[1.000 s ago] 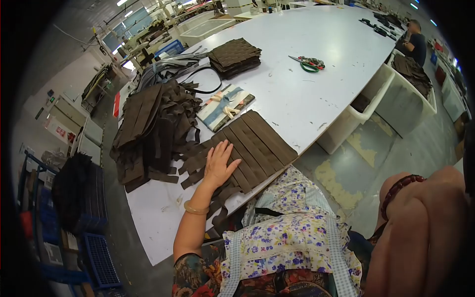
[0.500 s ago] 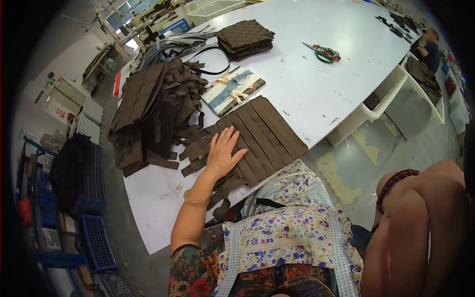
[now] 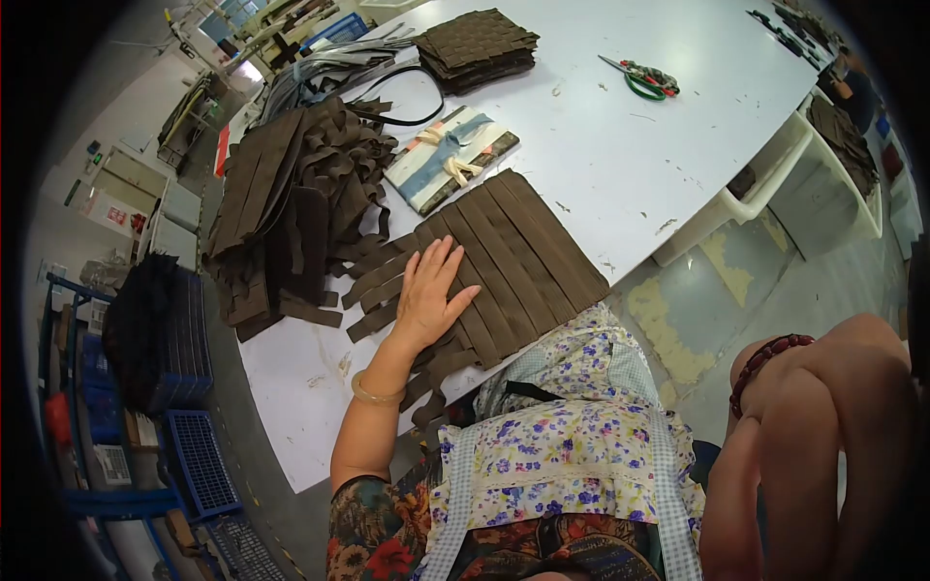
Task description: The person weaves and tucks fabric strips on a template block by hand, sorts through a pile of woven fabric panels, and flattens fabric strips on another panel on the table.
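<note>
My left hand (image 3: 427,300), a pale bangle (image 3: 376,390) on its wrist, lies flat with spread fingers on a dark brown panel of sewn strips (image 3: 513,261). Loose strap ends (image 3: 373,295) stick out from the panel's left side, partly beneath the hand. The panel rests at the table's near edge. Very close to the camera at the right, my right arm (image 3: 814,436) looks bent, with a dark red beaded bracelet (image 3: 760,368). Its fingers cannot be clearly made out, and no held thing shows.
Brown strapped pieces (image 3: 281,203) are heaped on the white table (image 3: 601,184). Behind the panel lies a cloth-tied bundle (image 3: 453,160). Farther off are stacked woven brown pieces (image 3: 477,48) and green-handled scissors (image 3: 641,79). White bins (image 3: 765,194) adjoin the table; a person (image 3: 854,92) is at far right.
The view has shifted slightly, so the table's contents sit a little higher in the picture. My left hand stays flat on the panel; the right arm stays close to the camera.
</note>
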Available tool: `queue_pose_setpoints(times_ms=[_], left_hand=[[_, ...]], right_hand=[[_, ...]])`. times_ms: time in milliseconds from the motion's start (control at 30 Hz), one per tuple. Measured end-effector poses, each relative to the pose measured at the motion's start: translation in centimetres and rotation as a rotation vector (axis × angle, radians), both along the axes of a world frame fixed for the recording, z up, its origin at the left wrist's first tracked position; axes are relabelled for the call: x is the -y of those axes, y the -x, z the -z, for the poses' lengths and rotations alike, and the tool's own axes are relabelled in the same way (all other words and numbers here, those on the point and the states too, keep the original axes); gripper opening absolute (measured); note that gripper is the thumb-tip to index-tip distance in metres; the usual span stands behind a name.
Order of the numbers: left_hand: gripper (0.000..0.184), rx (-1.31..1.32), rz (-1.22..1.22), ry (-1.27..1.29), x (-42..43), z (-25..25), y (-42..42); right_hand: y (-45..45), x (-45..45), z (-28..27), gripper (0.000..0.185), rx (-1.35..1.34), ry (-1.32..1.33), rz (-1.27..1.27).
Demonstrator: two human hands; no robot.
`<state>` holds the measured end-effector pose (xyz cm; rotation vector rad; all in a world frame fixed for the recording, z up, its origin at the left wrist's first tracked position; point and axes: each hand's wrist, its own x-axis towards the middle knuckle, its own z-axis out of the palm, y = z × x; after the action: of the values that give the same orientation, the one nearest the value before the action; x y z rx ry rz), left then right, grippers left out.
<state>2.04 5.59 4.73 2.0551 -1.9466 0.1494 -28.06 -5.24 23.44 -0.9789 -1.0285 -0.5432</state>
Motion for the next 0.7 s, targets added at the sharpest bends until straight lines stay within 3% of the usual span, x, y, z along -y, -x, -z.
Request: queue_pose_setpoints(times_ms=[200, 267, 300, 333, 400, 467, 567, 700], left_hand=[[0.058, -0.023, 0.01, 0.008, 0.0, -0.2, 0.1], [0.058, -0.035, -0.011, 0.024, -0.3, -0.1, 0.3], [0.057, -0.028, -0.018, 0.012, -0.4, -0.1, 0.4], [0.057, -0.022, -0.023, -0.005, -0.4, 0.0, 0.5], [0.057, -0.026, -0.034, -0.009, -0.5, -0.1, 0.7], [0.057, -0.021, -0.03, -0.014, -0.5, -0.3, 0.8], [0.056, -0.041, -0.024, -0.004, -0.6, -0.2, 1.1], [0.056, -0.02, -0.057, -0.006, -0.5, -0.1, 1.4]], right_hand=[[1.5, 1.9, 0.9, 0.019, -0.027, -0.028, -0.019], [0.2, 2.3, 2.4, 0.028, -0.115, 0.106, 0.283], [-1.0, 3.7, 3.5, 0.037, -0.087, 0.35, 0.633], [-1.2, 4.6, 3.8, 0.039, -0.339, 0.603, 0.803], [-5.6, 3.6, 8.6, 0.059, -0.45, 0.786, 1.306], [-8.4, 3.2, 11.9, 0.07, -0.331, 1.241, 1.5], [-11.0, 3.1, 18.2, 0.075, -0.519, 1.242, 1.294], [-11.1, 2.4, 20.8, 0.081, -0.515, 1.338, 1.353]])
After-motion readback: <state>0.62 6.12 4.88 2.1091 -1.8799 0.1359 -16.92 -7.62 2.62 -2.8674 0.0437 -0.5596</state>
